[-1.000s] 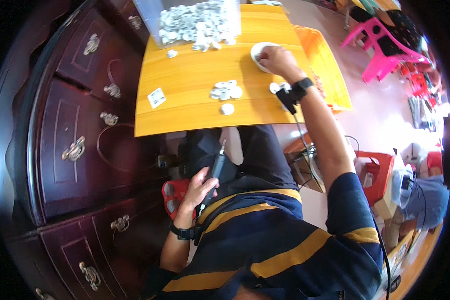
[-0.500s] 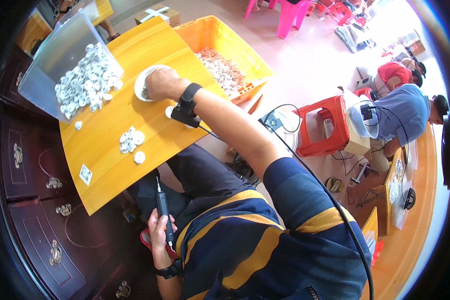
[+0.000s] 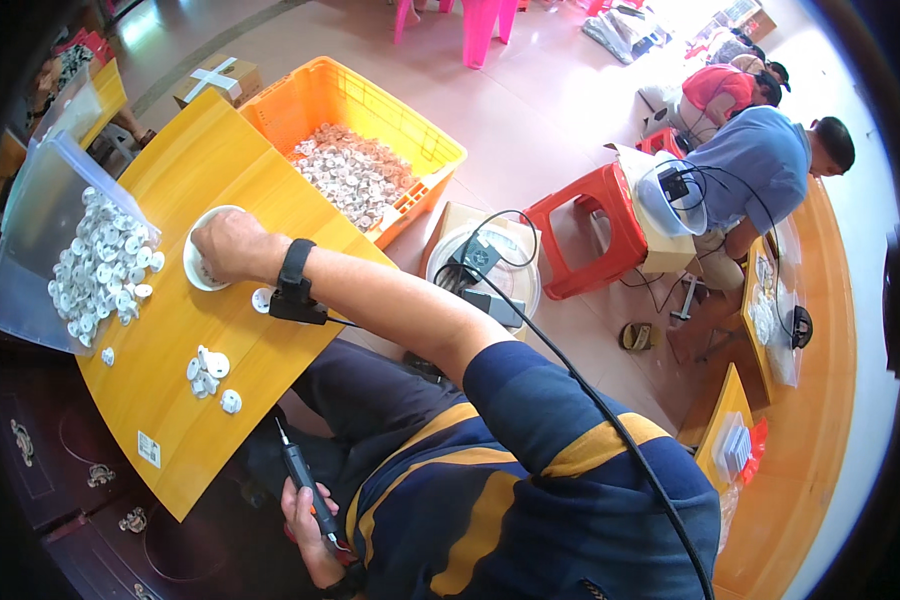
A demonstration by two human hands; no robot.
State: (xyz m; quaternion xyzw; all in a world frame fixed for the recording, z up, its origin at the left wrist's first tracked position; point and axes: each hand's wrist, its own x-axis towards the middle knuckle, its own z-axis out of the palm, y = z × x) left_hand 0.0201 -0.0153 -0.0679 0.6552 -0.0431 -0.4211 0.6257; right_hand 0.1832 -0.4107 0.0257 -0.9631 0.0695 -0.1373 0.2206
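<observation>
I see yellow wooden desk [image 3: 175, 322]. Beyond right edge, orange crate [image 3: 395, 130]. Over left edge, toward far end, clear bin [image 3: 32, 240] of white parts [image 3: 102, 262]. Off near edge, dark screwdriver [image 3: 304, 480]; left hand [image 3: 307, 517] has fingers curled round it. Right hand [image 3: 232, 246] inside white bowl [image 3: 192, 265] near right edge; fingertips hidden, can't tell whether pinching. Loose discs [image 3: 205, 372] toward near edge.

Head-worn fisheye, looking down, near the tabletop [image 3: 262, 345]
</observation>
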